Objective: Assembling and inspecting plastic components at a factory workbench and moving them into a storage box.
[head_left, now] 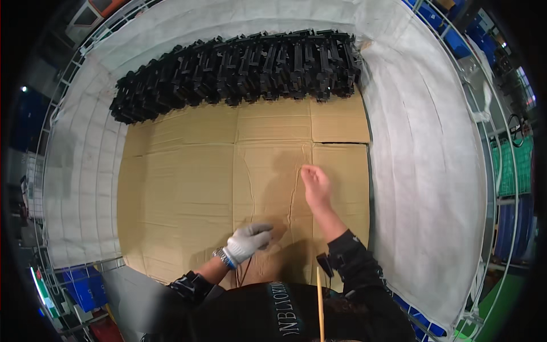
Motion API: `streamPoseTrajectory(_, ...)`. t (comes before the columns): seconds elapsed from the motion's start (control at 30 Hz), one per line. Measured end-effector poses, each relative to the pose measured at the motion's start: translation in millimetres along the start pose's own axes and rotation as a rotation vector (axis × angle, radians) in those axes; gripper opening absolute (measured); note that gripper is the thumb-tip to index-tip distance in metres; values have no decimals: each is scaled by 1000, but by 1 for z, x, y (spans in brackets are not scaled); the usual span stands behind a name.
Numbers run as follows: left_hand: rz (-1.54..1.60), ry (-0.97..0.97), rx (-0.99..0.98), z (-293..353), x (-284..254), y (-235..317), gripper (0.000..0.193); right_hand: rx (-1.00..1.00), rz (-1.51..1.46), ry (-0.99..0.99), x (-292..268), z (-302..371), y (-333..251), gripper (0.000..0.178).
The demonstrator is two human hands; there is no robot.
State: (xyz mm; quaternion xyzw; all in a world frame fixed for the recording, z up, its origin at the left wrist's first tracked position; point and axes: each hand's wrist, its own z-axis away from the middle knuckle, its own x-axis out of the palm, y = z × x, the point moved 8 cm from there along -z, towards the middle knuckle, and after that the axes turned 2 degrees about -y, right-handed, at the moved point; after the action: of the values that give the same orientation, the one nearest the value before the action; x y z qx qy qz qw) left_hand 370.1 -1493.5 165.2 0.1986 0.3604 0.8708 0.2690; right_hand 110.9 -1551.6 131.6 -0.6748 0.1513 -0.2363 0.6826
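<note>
My left hand (249,241), in a white glove with a watch at the wrist, hovers low over a brown cardboard sheet (176,194). Its fingers are curled together, and what they may hold is hidden. Farther forward and to the right is my bare right hand (317,185), with thumb and fingers pressed together. A thin pale string-like line (293,196) runs beside its fingertips; whether it is a string or a crease, and whether I grip it, I cannot tell. A similar line (250,182) curves along the cardboard farther left.
Many black plastic parts (245,71) stand in a packed row at the far edge of the cardboard. White fabric walls (421,142) on a wire frame (493,142) surround it. A narrow yellow strip (320,302) hangs before my chest. A blue bin (85,288) is outside, lower left.
</note>
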Motion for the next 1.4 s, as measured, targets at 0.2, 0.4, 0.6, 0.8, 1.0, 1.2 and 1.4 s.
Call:
streamPoseTrajectory(0.2, 137, 142, -107, 78, -25, -71, 40, -372, 642, 15, 21, -121, -70, 22)
streamPoseTrajectory(0.4, 227, 394, -35, 148, -52, -104, 42, -349, 852, 106, 9, -220, -91, 45)
streamPoseTrajectory(0.6, 234, 474, -33, 188, -47, -136, 45, -351, 879, 171, 17, -183, -84, 45)
streamPoseTrajectory(0.8, 77, 300, -69, 177, -35, -128, 48, -266, 579, -224, 43, 7, -31, 39)
streamPoseTrajectory(1.0, -118, 92, 16, 154, -52, -134, 48, -12, 358, -201, -14, 238, -1, 21)
streamPoseTrajectory(1.2, -161, -137, 25, 177, -74, -148, 47, 229, 374, 232, -70, 463, -1, 9)
streamPoseTrajectory(1.4, -311, -405, -12, 223, -96, -188, 39, 687, 798, 351, -89, 713, 92, 20)
